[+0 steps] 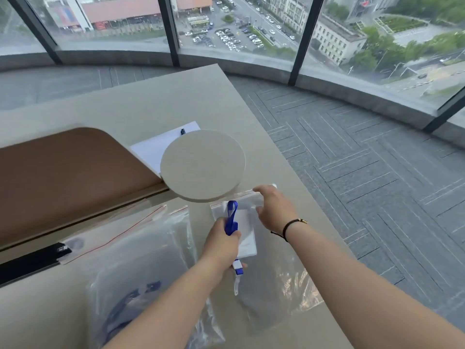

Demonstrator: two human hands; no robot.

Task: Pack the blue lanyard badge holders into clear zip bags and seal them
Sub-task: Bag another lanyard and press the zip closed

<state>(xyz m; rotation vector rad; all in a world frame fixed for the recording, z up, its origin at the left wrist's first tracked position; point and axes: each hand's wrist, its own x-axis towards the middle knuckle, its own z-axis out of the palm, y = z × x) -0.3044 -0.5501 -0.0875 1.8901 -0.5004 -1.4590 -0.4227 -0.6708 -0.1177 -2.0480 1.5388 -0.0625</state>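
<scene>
Head view puts your left hand (221, 244) at the centre of the scene, its fingers curled round the blue lanyard (231, 217), whose loop stands up above your knuckles while the white clip end (237, 267) pokes out below your palm. Under that hand lies the badge holder (246, 233), a pale card sleeve sitting in the mouth of a clear zip bag (274, 285) on the beige worktop (141, 102). Your right hand (274, 210) reaches to the far edge of the same bag, fingers bent over the zip strip (241, 199) and pinching it (a dark cord bracelet (286, 229) rings that wrist). To the left of your left forearm is a larger clear bag (141, 260) with a red seal line, and something blue shows dimly through its plastic; what it is exactly you cannot tell from here. Just beyond your hands a round beige disc (202, 165) overhangs the worktop, partly covering a white sheet of paper (156, 147) with a pen (183, 131) on it. Farther left is a brown padded seat (63, 177), and past the worktop grey patterned carpet (352, 159) runs to the tall windows (239, 23).
</scene>
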